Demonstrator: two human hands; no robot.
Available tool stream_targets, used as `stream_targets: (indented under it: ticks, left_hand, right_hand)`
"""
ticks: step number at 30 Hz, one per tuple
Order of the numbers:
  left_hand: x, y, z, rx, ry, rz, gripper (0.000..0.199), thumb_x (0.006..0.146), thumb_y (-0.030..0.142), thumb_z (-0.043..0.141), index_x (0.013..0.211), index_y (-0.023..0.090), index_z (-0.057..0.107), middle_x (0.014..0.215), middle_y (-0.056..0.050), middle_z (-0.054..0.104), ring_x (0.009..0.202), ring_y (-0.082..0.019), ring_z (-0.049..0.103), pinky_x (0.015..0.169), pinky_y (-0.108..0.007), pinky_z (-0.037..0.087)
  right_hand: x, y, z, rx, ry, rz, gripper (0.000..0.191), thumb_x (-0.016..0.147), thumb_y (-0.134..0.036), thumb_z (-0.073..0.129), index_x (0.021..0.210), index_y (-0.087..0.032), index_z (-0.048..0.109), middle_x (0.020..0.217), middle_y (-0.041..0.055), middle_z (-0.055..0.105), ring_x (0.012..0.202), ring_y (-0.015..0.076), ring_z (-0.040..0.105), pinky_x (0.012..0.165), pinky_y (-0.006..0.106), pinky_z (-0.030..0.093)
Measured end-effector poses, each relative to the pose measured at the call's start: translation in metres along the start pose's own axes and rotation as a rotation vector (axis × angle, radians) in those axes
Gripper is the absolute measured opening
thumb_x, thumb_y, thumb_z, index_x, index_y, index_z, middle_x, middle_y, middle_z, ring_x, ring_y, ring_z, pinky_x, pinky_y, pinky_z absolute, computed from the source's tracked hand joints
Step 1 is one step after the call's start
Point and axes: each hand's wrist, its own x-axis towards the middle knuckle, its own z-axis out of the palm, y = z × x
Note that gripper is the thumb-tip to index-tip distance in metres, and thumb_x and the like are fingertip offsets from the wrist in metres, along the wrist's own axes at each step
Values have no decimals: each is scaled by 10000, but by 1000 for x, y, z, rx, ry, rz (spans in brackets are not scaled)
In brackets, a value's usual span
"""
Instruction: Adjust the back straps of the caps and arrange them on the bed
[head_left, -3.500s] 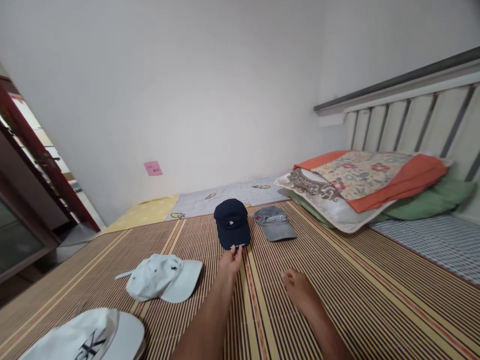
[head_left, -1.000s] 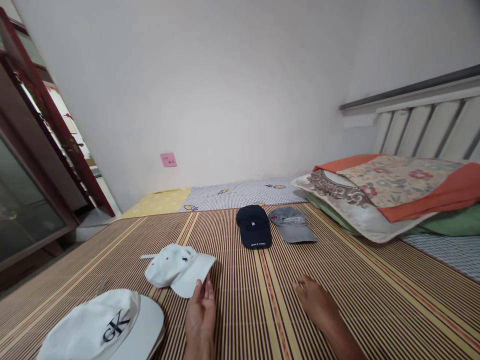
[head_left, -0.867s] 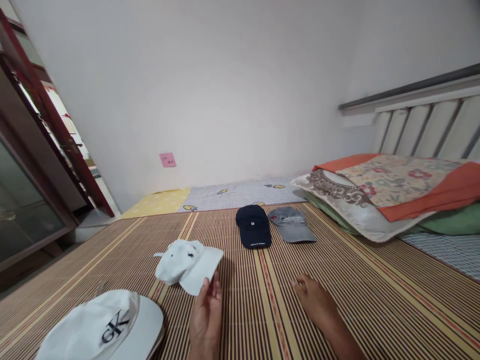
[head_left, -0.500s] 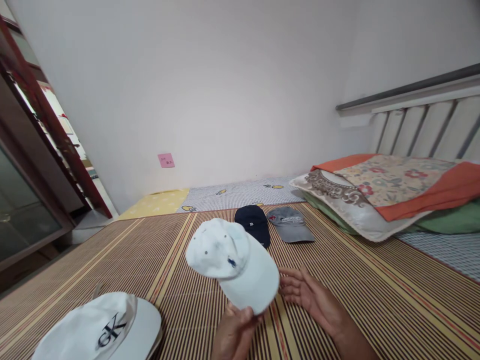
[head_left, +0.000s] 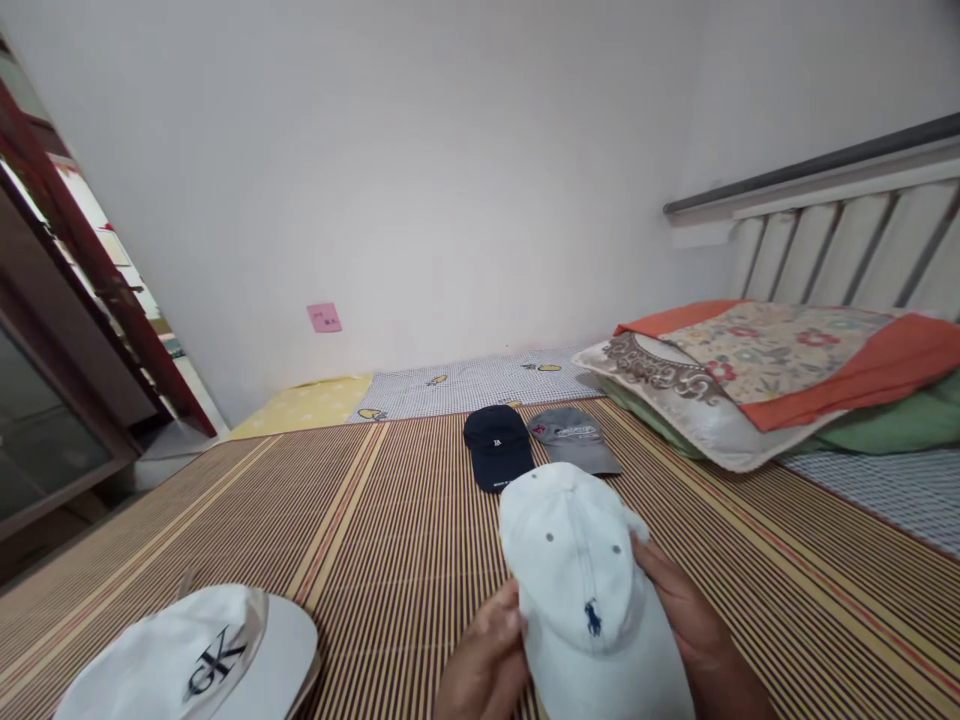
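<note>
Between my two hands is a white baseball cap (head_left: 577,560) with a small dark-blue horse-rider logo, its brim pointing toward me. My left hand (head_left: 487,650) grips its left edge, thumb against the side. On the other side my right hand (head_left: 690,620) holds the right edge, with part of its fingers hidden behind the cap. Beyond it a navy cap (head_left: 499,450) and a grey cap (head_left: 576,436) lie side by side on the striped mat (head_left: 390,560). At the lower left rests another white cap (head_left: 202,655) with black letters.
Pillows (head_left: 675,400) with an orange floral cover (head_left: 795,350) lie at the right, beside a white radiator (head_left: 847,245). A pink note (head_left: 324,318) is stuck on the wall (head_left: 480,180) behind the bed. At the left are a door frame (head_left: 105,260) and a glass-fronted cabinet (head_left: 52,420).
The white cap has moved right and toward me, and turned so its brim faces me. My right hand, apart from it before, now holds its right edge. My left hand has shifted to its left edge.
</note>
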Motion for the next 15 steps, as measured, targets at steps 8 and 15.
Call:
stream_targets:
  ticks: [8, 15]
  left_hand:
    - [-9, 27, -21, -132, 374, 148, 305, 787, 256, 804, 1082, 180, 790, 1116, -133, 808, 1289, -376, 645, 1154, -522, 454]
    - [-31, 60, -13, 256, 573, 318, 464, 564, 157, 942, 1005, 171, 797, 926, -95, 818, 1076, -365, 739, 983, -457, 582]
  right_hand:
    - [-11, -5, 24, -51, -177, 26, 456, 741, -456, 876, 1105, -196, 788, 1102, 147, 817, 1115, 361, 737, 1045, 544, 518]
    - [-21, -36, 45, -522, -215, -265, 191, 775, -401, 835, 778, -210, 818, 837, 85, 808, 956, 319, 737, 867, 421, 584]
